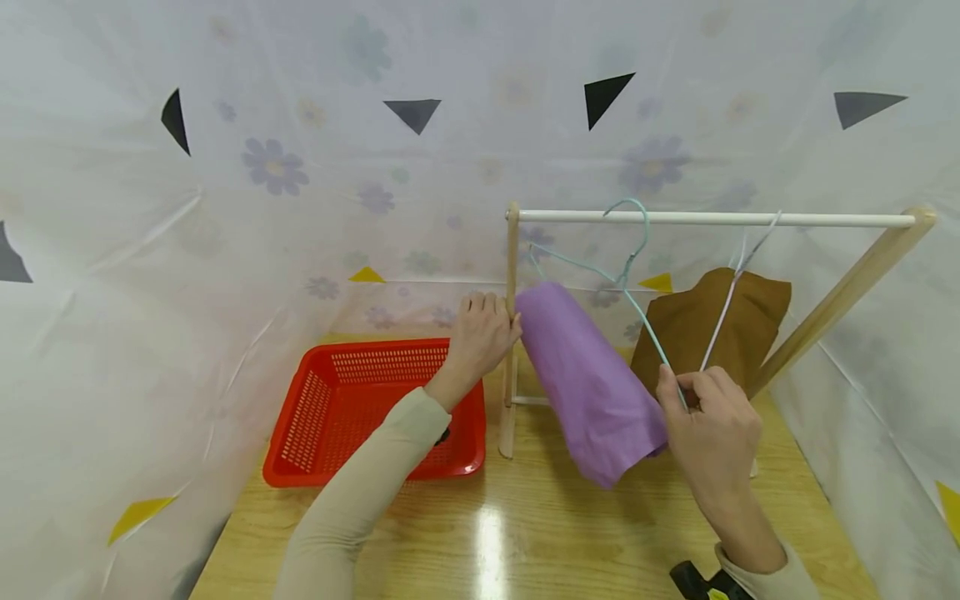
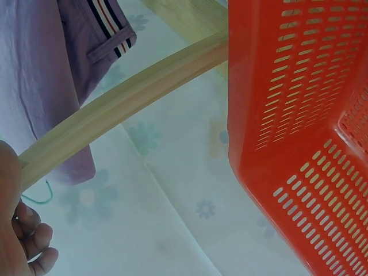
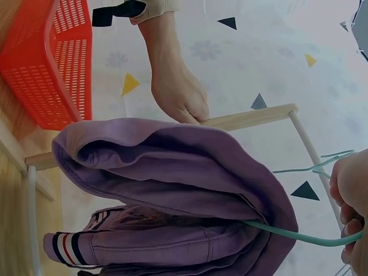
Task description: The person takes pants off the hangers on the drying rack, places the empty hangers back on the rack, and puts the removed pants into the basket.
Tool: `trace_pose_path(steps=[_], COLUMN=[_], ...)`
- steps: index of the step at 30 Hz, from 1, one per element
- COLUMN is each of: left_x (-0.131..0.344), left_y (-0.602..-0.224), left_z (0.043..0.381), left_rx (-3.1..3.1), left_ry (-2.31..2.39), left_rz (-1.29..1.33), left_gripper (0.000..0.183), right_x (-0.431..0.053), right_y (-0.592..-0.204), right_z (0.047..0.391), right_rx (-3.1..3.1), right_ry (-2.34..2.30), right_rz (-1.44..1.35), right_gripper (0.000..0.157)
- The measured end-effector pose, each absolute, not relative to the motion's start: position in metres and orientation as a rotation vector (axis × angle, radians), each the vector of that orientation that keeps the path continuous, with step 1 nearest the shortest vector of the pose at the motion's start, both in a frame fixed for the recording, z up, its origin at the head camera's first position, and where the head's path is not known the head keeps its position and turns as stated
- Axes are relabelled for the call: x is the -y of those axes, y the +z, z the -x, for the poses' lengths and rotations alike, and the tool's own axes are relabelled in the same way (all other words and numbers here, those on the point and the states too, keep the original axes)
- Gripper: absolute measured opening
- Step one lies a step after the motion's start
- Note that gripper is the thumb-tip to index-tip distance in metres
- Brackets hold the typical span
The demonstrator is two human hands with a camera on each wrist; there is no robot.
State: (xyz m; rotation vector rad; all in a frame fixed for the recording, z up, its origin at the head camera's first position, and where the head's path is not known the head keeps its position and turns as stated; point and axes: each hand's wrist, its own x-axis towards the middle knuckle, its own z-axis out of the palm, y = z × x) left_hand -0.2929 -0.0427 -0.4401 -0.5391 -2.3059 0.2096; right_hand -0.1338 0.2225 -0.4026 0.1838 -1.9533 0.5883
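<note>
My left hand (image 1: 480, 337) grips the upright wooden post (image 1: 512, 275) at the left end of a clothes rack. With my right hand (image 1: 716, 425) I pinch the right side of a mint-green wire hanger (image 1: 651, 329). The hook of that hanger curves over the rack's white bar (image 1: 558, 216). Folded purple trousers (image 1: 592, 379) hang over the hanger, sloping down to the right. A striped waistband (image 3: 72, 248) shows on them in the right wrist view. The hanger's lower part is hidden inside the cloth.
A red plastic basket (image 1: 300, 433) stands left of the rack on the wooden table (image 1: 450, 542). Behind my right hand, a brown garment (image 1: 708, 325) hangs near a pale lilac hanger (image 1: 723, 321). The right wooden post (image 1: 847, 296) leans close by. Patterned sheeting surrounds the table.
</note>
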Motion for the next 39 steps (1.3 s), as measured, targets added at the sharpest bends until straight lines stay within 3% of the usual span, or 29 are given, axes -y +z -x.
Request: trace_pose_path(steps=[17,30,39], left_x=[0.044,0.043,0.042], left_y=[-0.439,-0.44,-0.44], left_z=[0.294,0.295,0.295], left_rx=[2.334,2.336,2.334], left_ry=[0.202,0.184,0.185], left_rz=[0.533,0.533,0.534], left_gripper=[0.038,0.038,0.037], right_x=[-0.236,-0.241,-0.243], right_y=[-0.415,-0.421,-0.424], right_z=[0.116,0.104,0.095], right_rx=[1.98,1.966,1.971], right_ry=[0.696,0.665,0.625], right_rz=[-0.198,-0.197,-0.202], right_gripper=[0.025,0.035,0.054])
